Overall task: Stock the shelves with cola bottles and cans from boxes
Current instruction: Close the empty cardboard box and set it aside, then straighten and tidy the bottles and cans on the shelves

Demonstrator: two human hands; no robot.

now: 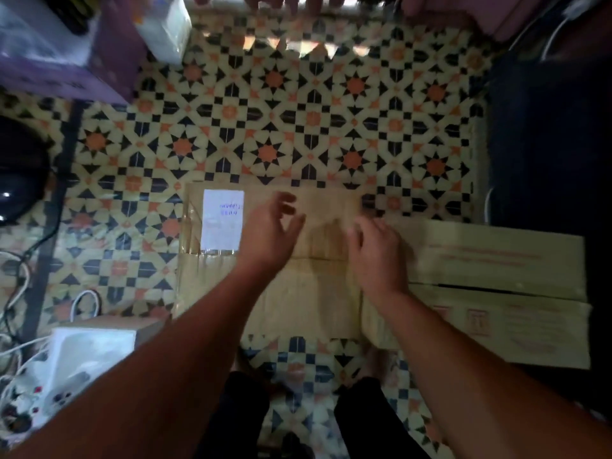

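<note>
A closed brown cardboard box (308, 293) with a white label (222, 220) lies on the patterned floor below me. Its top flaps meet along a middle seam. My left hand (268, 226) hovers over the box top with fingers spread and slightly bent, holding nothing. My right hand (374, 246) rests near the box's right edge, fingers loosely curled on the cardboard; the view is blurred there. A second closed box (496, 293) with red print sits against the first on the right. No bottles or cans show.
A purple carton (66, 61) and a white bag (165, 24) stand at the upper left. A white box (92, 352), a power strip (36, 402) and cables crowd the lower left. A dark object (546, 144) fills the right side. My legs (298, 415) are below.
</note>
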